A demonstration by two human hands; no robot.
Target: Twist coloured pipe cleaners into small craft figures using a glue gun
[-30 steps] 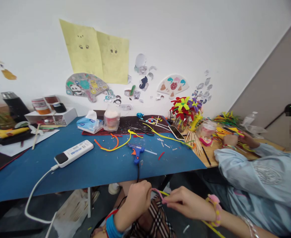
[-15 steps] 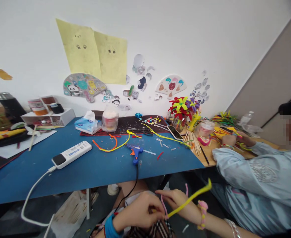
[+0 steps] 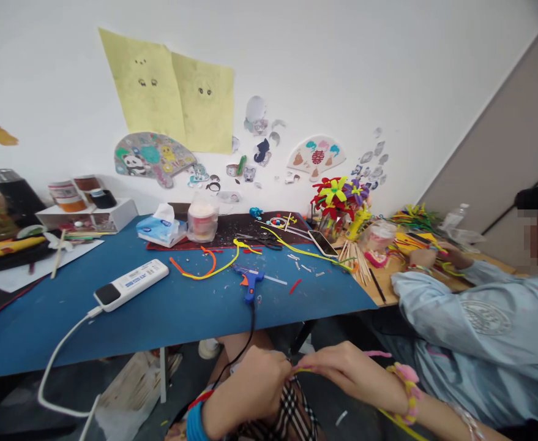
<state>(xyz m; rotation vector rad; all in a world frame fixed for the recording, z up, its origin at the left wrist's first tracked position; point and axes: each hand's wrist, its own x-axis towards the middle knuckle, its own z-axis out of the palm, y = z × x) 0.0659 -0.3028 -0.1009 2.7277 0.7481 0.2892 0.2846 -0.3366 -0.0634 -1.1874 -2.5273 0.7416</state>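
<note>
My left hand (image 3: pixel 248 392), with a blue wristband, and my right hand (image 3: pixel 349 373) meet low over my lap. Their fingertips pinch a yellow pipe cleaner (image 3: pixel 399 424) at the point where it joins a pink pipe cleaner (image 3: pixel 377 353). The yellow length trails down past my right wrist, which wears a pink beaded bracelet (image 3: pixel 405 392). Beyond the hands, a blue glue gun (image 3: pixel 250 286) lies on the blue table mat (image 3: pixel 158 324). To the right, a co-worker's hands (image 3: pixel 427 259) work among coloured pipe cleaners.
A white power strip (image 3: pixel 131 285) with a trailing cable lies on the blue mat, among loose pipe cleaners and scraps. Pipe-cleaner flowers (image 3: pixel 335 199) stand at the back. A light-blue-sleeved co-worker (image 3: pixel 484 324) sits close on my right. A plaid skirt (image 3: pixel 291 410) covers my lap.
The yellow pipe cleaner, which stuck up to the right half a second ago, now hangs down to the lower right. My hands have come closer together around the pipe cleaners.
</note>
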